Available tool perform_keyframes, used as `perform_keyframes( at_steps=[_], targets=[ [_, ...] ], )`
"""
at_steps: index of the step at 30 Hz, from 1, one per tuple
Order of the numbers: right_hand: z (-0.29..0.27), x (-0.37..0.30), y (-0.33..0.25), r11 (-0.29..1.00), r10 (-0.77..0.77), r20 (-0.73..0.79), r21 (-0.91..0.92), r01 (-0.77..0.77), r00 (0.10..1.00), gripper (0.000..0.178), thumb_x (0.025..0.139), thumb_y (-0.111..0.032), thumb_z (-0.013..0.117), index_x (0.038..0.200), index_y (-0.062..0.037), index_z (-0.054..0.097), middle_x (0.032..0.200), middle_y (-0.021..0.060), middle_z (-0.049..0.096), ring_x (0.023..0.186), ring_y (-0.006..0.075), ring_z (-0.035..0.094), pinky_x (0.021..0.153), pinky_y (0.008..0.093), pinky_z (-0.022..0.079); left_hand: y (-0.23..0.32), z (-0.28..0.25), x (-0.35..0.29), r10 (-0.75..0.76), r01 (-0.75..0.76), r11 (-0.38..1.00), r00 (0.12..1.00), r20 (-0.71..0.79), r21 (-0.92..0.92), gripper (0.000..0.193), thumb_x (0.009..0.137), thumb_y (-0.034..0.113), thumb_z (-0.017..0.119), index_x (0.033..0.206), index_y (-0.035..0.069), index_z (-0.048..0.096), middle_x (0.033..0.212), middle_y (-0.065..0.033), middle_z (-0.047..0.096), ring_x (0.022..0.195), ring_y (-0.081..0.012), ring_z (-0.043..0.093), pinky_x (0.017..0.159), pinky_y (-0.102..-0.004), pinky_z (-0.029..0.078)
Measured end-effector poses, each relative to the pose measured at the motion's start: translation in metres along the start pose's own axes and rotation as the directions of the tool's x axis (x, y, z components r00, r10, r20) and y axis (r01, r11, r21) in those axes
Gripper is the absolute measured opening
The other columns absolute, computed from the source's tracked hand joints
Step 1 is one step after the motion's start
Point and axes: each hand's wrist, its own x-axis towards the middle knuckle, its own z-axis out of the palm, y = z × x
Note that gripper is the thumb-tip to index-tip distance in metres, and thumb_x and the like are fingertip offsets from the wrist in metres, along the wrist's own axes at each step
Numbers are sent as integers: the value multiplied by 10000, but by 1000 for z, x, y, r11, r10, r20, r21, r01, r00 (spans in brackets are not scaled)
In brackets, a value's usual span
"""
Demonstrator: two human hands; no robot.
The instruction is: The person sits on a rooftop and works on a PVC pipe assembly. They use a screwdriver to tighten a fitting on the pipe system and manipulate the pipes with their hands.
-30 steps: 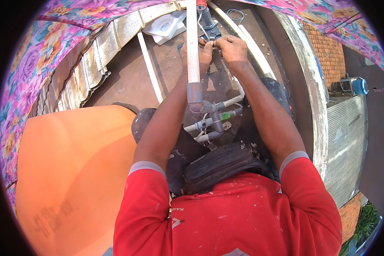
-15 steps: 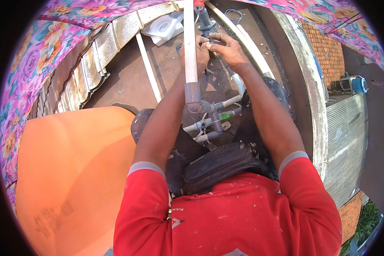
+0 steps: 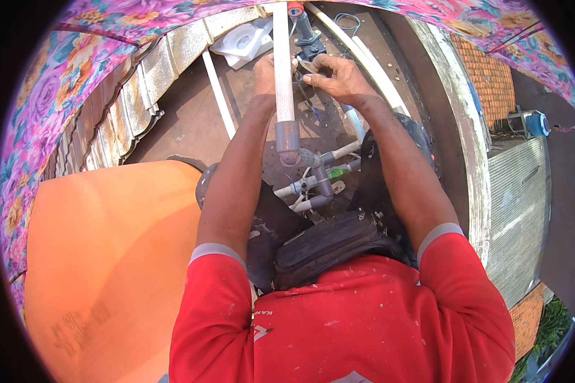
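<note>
Behind the upright white pipe (image 3: 283, 70), my left hand (image 3: 266, 75) is partly hidden, its fingers curled and a fingertip showing past the pipe's right side. What it holds is hidden. Across from it, my right hand (image 3: 340, 79) is closed, index finger and thumb at a small flat greyish piece (image 3: 308, 66) too small to name. Thin dark wires (image 3: 312, 105), one with a blue end, hang just below the hands. Right above them stands a dark grey pipe fitting (image 3: 310, 46) with a red part on top.
Grey elbows and white pipes (image 3: 313, 185) with a green-marked piece cross between my knees. An orange rounded surface (image 3: 108, 255) fills the lower left. White foam (image 3: 244, 42) lies beyond my left hand, near corrugated sheets (image 3: 153, 76). Long white pipes (image 3: 383, 76) run along the right; flowered fabric (image 3: 64, 57) hangs overhead.
My hands have moved slightly apart and down, the left one shifting left behind the pipe. The small flat greyish piece now shows between them, and the wires below are more visible.
</note>
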Motion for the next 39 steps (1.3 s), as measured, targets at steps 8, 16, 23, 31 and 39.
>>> perform_keyframes(
  at_steps=[8, 16, 23, 31, 39],
  targets=[
    [-11, -1, 27, 955, -115, 4, 276, 109, 993, 261, 883, -296, 853, 929, -49, 787, 1205, 102, 739, 1098, 211, 651, 1019, 402, 473, 10, 6, -10, -320, 370, 845, 928, 189, -386, 281, 981, 72, 738, 1225, -11, 628, 1069, -127, 723, 885, -214, 721, 754, -338, 621],
    [-16, -3, 28, 926, -19, 113, 378, -25, 993, 257, 862, -245, 863, 883, -8, 766, 1195, 104, 749, 1111, 202, 640, 1002, 365, 470, -9, 9, -4, -363, 434, 629, 898, 250, -645, 181, 975, -13, 672, 1141, 20, 607, 1020, -128, 681, 948, -223, 683, 791, -336, 613],
    [-17, -3, 24, 892, -146, 54, 438, 108, 988, 250, 956, -269, 771, 1024, -32, 812, 1307, 127, 720, 1139, 210, 666, 1048, 388, 479, -8, 21, -7, -304, 383, 713, 924, 233, -587, 144, 967, 8, 660, 1097, 29, 602, 970, -101, 685, 833, -192, 686, 687, -300, 583],
    [10, 10, 14, 465, 309, 12, 870, -163, 951, 255, 1000, -273, 725, 1087, -36, 759, 1014, 45, 749, 923, 139, 710, 799, 298, 587, -7, 17, -7, -318, 418, 676, 908, 272, -607, 151, 1012, 8, 631, 1150, 25, 571, 957, -106, 698, 756, -168, 701, 617, -228, 572],
    [18, 10, 20, 761, 276, -122, 633, -139, 953, 289, 941, -182, 721, 1117, 43, 758, 945, 81, 748, 735, 152, 689, 670, 304, 572, 10, 16, -16, -320, 428, 682, 904, 285, -593, 203, 1000, -6, 653, 1162, 1, 530, 1003, -160, 693, 801, -213, 725, 756, -308, 637]
  ],
)
